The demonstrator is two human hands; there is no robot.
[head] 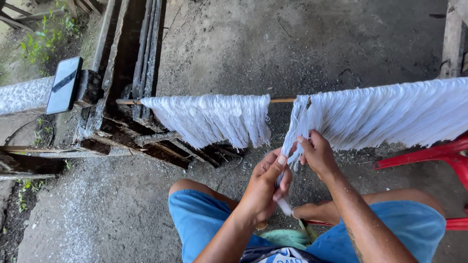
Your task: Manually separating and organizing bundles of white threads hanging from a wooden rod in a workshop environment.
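White fibre strands, thin and stringy, hang in bunches over a thin horizontal wooden rod that runs across the view. One separate bunch of white strands hangs left of a bare gap on the rod; the long run of strands fills the right side out to the frame edge. Left hand sits low, below the gap, fingers curled together and pinching the lower end of a narrow hank of white strands drawn down from the left end of the long run. Right hand is just above and to the right, thumb and fingers pressed on the same hank higher up. Both hands touch the hank, close together. Person sits, knees apart, in blue shorts. Red plastic chair stands at the right edge, partly behind the strands. Dark smartphone rests tilted on a rough wooden post at left. Old weathered timber frame stands behind the left bunch. Grey concrete floor lies under it all, dusted with pale scraps.
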